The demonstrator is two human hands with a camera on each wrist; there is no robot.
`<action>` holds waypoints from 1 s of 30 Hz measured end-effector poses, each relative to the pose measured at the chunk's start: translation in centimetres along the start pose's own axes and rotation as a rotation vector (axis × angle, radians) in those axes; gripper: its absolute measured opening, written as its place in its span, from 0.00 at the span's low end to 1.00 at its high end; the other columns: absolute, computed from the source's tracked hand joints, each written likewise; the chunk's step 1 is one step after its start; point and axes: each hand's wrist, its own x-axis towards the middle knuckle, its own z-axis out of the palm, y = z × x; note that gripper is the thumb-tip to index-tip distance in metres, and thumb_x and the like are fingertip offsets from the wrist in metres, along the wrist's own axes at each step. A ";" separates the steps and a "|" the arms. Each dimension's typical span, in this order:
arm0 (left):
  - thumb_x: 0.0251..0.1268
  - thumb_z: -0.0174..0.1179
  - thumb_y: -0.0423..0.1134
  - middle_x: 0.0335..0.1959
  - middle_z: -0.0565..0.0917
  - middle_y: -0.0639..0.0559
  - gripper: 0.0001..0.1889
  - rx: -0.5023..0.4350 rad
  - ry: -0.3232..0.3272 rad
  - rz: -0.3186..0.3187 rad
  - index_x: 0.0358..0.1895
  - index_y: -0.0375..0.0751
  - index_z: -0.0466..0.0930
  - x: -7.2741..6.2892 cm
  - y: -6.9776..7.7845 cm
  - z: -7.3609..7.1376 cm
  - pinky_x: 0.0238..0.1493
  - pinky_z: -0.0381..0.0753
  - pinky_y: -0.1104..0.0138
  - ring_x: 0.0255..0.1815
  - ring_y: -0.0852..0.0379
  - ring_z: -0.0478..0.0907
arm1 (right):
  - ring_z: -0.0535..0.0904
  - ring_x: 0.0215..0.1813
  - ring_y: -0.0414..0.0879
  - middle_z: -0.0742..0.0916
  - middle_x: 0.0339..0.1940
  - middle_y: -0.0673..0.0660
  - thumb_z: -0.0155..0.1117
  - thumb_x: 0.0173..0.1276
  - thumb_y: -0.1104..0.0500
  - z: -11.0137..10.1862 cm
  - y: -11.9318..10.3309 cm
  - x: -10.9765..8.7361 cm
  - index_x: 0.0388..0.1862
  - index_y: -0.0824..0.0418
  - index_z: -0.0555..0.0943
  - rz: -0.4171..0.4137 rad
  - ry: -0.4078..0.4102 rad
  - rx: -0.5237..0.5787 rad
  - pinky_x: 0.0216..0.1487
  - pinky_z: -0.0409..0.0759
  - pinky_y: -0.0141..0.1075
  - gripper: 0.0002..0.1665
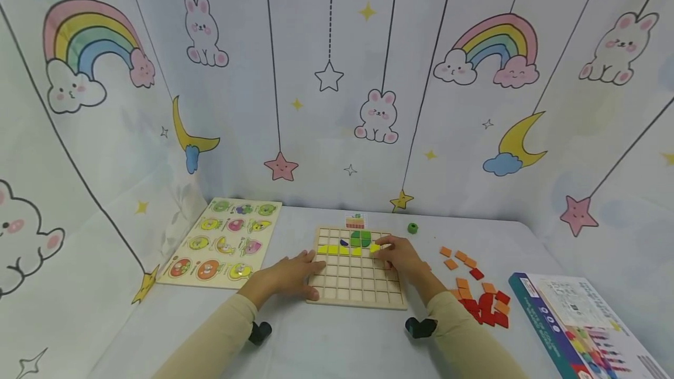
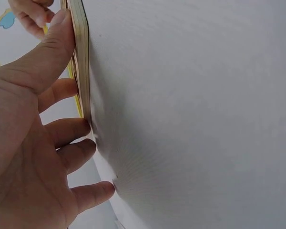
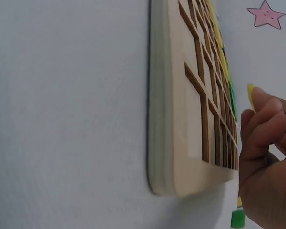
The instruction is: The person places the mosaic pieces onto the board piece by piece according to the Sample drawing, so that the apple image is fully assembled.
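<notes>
A wooden grid board [image 1: 358,295] lies in the middle of the table. Across one of its upper rows runs a line of yellow tiles [image 1: 333,250]; green rounded pieces [image 1: 360,238] and a small dark blue piece [image 1: 344,243] sit above them. My left hand [image 1: 291,275] rests at the board's left edge, fingers spread, and its thumb touches the frame [image 2: 79,47] in the left wrist view. Over the board's upper right, my right hand [image 1: 402,255] pinches a yellow tile [image 3: 250,97] between thumb and fingers, held above the surface in the right wrist view.
Loose orange tiles [image 1: 461,283] and red pieces [image 1: 485,302] lie right of the board, beside a colourful box [image 1: 574,309]. A fruit-picture board [image 1: 237,244] lies at left. A small picture card [image 1: 356,221] and a green bead [image 1: 412,228] are behind the grid.
</notes>
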 end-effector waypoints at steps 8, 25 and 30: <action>0.61 0.68 0.61 0.82 0.57 0.44 0.42 0.000 -0.004 0.006 0.78 0.55 0.66 0.0 -0.1 0.1 0.78 0.53 0.38 0.84 0.43 0.50 | 0.79 0.41 0.48 0.87 0.44 0.56 0.72 0.64 0.59 2.3 -1.0 0.2 0.58 0.61 0.85 -0.036 0.048 -0.363 0.43 0.80 0.42 0.23; 0.60 0.70 0.59 0.82 0.57 0.43 0.42 -0.004 0.006 0.014 0.77 0.54 0.67 -0.1 0.0 -0.3 0.77 0.54 0.37 0.83 0.43 0.50 | 0.78 0.42 0.49 0.89 0.53 0.56 0.67 0.67 0.63 3.0 -1.3 0.1 0.54 0.59 0.88 -0.107 0.087 -0.492 0.43 0.77 0.43 0.16; 0.61 0.70 0.59 0.82 0.57 0.44 0.42 -0.002 0.007 0.014 0.77 0.55 0.67 -0.1 -0.1 -0.1 0.77 0.53 0.38 0.84 0.44 0.50 | 0.77 0.44 0.49 0.88 0.54 0.55 0.64 0.69 0.62 3.2 -1.5 0.0 0.53 0.57 0.88 -0.099 0.102 -0.532 0.43 0.75 0.43 0.16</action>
